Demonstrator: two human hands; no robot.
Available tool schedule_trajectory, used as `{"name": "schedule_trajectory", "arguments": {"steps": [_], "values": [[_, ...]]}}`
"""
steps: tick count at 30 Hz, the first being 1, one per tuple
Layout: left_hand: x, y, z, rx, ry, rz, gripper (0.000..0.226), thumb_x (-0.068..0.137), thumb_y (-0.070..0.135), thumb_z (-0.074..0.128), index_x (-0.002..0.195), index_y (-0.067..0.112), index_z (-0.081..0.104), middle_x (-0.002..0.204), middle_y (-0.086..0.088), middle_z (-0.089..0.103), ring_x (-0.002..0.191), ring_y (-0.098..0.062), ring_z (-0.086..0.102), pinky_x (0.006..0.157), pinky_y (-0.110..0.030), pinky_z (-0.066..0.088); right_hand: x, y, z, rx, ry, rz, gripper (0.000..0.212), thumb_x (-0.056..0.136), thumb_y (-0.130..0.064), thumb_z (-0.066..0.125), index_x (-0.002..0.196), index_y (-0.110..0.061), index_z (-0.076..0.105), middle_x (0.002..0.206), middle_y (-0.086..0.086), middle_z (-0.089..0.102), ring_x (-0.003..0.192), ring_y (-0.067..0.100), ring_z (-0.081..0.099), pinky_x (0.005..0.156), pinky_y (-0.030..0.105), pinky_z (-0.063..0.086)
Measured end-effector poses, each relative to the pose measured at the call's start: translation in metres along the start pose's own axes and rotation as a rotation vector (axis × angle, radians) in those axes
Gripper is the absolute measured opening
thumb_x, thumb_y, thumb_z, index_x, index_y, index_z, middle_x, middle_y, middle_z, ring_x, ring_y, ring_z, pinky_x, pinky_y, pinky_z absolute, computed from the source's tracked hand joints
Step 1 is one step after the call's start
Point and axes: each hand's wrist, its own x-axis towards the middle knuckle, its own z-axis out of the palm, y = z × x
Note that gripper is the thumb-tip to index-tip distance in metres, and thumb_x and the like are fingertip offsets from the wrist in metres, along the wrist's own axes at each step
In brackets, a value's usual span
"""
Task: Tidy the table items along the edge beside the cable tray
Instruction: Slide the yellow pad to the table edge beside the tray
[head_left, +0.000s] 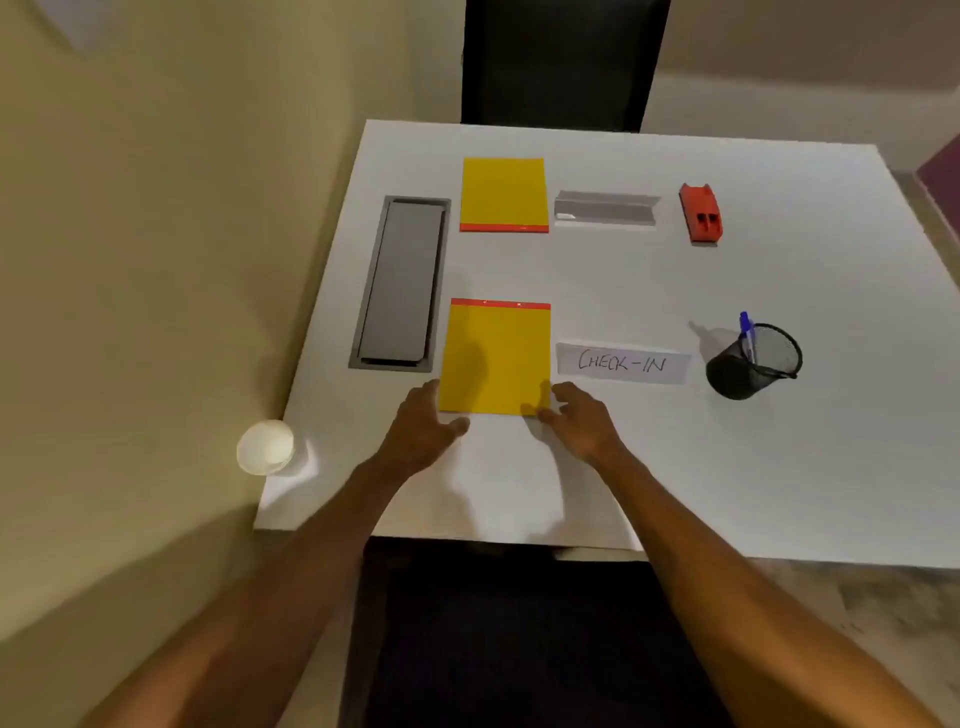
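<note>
Flanking the near yellow pad, both hands rest on the white worktop at the pad's lower corners. The left hand lies at the lower left corner, fingers loosely spread and thumb apart, with its fingertips against the pad's left edge. The right hand lies at the lower right corner, fingers relaxed, with its thumb at the pad's bottom edge. Neither hand grips anything. Whether they press on the pad cannot be told.

The pad lies flat between and just ahead of the hands, red strip away from them. The cable tray is ahead of the left hand, just beside the pad's left edge. A second yellow pad lies well ahead of both hands, beside the tray's far end.

Just ahead of the right hand and to its right stands a card marked CHECK-IN. Further right is a mesh cup holding a blue pen. A paper cup sits left of the left hand.
</note>
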Motion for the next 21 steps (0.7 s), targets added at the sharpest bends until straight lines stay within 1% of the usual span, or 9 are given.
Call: {"name": "schedule_trajectory", "arguments": {"steps": [6, 8, 10, 12, 13, 15, 16, 18, 21], "values": [[0.043, -0.003, 0.019, -0.135, 0.02, -0.181, 0.064, 0.091, 0.026, 0.066, 0.141, -0.001, 0.037, 0.141, -0.019, 0.046, 0.126, -0.032, 0.047, 0.084, -0.026, 0.034, 0.038, -0.001, 0.013, 0.1, 0.061, 0.186, 0.048, 0.095, -0.037, 0.062, 0.127, -0.002, 0.057, 0.128, 0.014, 0.06, 0.121, 0.033, 0.053, 0.09, 0.031, 0.04], [0.056, -0.009, 0.024, -0.138, 0.045, -0.232, 0.064, 0.089, 0.028, 0.067, 0.139, -0.002, 0.04, 0.136, -0.017, 0.049, 0.121, -0.031, 0.05, 0.083, -0.027, 0.035, 0.047, 0.003, 0.016, 0.133, 0.1, 0.24, 0.022, 0.093, -0.032, 0.063, 0.088, -0.011, 0.06, 0.092, 0.004, 0.061, 0.099, 0.031, 0.056, 0.071, 0.031, 0.041], [0.066, -0.012, 0.027, -0.163, 0.051, -0.267, 0.052, 0.088, 0.021, 0.068, 0.13, -0.001, 0.048, 0.12, -0.013, 0.055, 0.106, -0.027, 0.053, 0.079, -0.027, 0.037, 0.057, 0.006, 0.018, 0.203, 0.116, 0.291, 0.03, 0.091, -0.026, 0.064, 0.069, -0.013, 0.047, 0.073, 0.001, 0.048, 0.083, 0.026, 0.052, 0.056, 0.028, 0.033], [0.076, -0.016, 0.027, -0.182, 0.062, -0.301, 0.015, 0.084, 0.008, 0.067, 0.095, 0.009, 0.058, 0.087, -0.005, 0.053, 0.083, -0.023, 0.051, 0.066, -0.025, 0.038, 0.063, 0.004, 0.019, 0.271, 0.146, 0.328, 0.021, 0.087, -0.024, 0.067, 0.086, -0.005, 0.059, 0.083, 0.006, 0.056, 0.082, 0.027, 0.055, 0.058, 0.027, 0.037], [0.082, -0.018, 0.027, -0.21, 0.065, -0.341, 0.016, 0.081, 0.003, 0.066, 0.079, 0.012, 0.053, 0.074, -0.004, 0.047, 0.073, -0.021, 0.047, 0.061, -0.026, 0.036, 0.067, 0.005, 0.02, 0.318, 0.155, 0.354, 0.03, 0.086, -0.023, 0.068, 0.105, -0.001, 0.061, 0.092, 0.01, 0.058, 0.082, 0.027, 0.057, 0.058, 0.027, 0.04], [0.094, -0.023, 0.023, -0.298, 0.074, -0.409, 0.015, 0.078, 0.0, 0.069, 0.074, 0.007, 0.057, 0.073, -0.01, 0.051, 0.072, -0.023, 0.052, 0.064, -0.031, 0.043, 0.073, 0.005, 0.019, 0.391, 0.165, 0.401, 0.051, 0.085, -0.022, 0.071, 0.129, -0.001, 0.055, 0.105, 0.014, 0.062, 0.082, 0.027, 0.061, 0.056, 0.028, 0.048], [0.103, -0.03, 0.024, -0.343, 0.083, -0.435, 0.01, 0.078, 0.001, 0.073, 0.084, -0.001, 0.065, 0.081, -0.014, 0.06, 0.079, -0.026, 0.059, 0.072, -0.033, 0.051, 0.076, 0.005, 0.019, 0.404, 0.171, 0.414, 0.054, 0.086, -0.021, 0.071, 0.134, -0.003, 0.053, 0.111, 0.017, 0.064, 0.083, 0.028, 0.064, 0.058, 0.03, 0.051], [0.116, -0.04, 0.023, -0.451, 0.068, -0.508, 0.025, 0.077, 0.002, 0.076, 0.099, -0.007, 0.066, 0.098, -0.021, 0.066, 0.09, -0.03, 0.064, 0.088, -0.04, 0.055, 0.081, 0.006, 0.016, 0.422, 0.167, 0.439, 0.051, 0.088, -0.018, 0.071, 0.133, -0.003, 0.053, 0.113, 0.02, 0.066, 0.082, 0.029, 0.065, 0.054, 0.03, 0.051], [0.121, -0.042, 0.019, -0.487, 0.054, -0.519, 0.012, 0.075, -0.004, 0.075, 0.076, 0.002, 0.065, 0.092, -0.02, 0.064, 0.087, -0.029, 0.061, 0.089, -0.04, 0.052, 0.086, 0.007, 0.012, 0.418, 0.167, 0.497, 0.024, 0.089, -0.011, 0.066, 0.111, -0.007, 0.059, 0.084, 0.014, 0.064, 0.07, 0.026, 0.062, 0.054, 0.031, 0.051]]}}
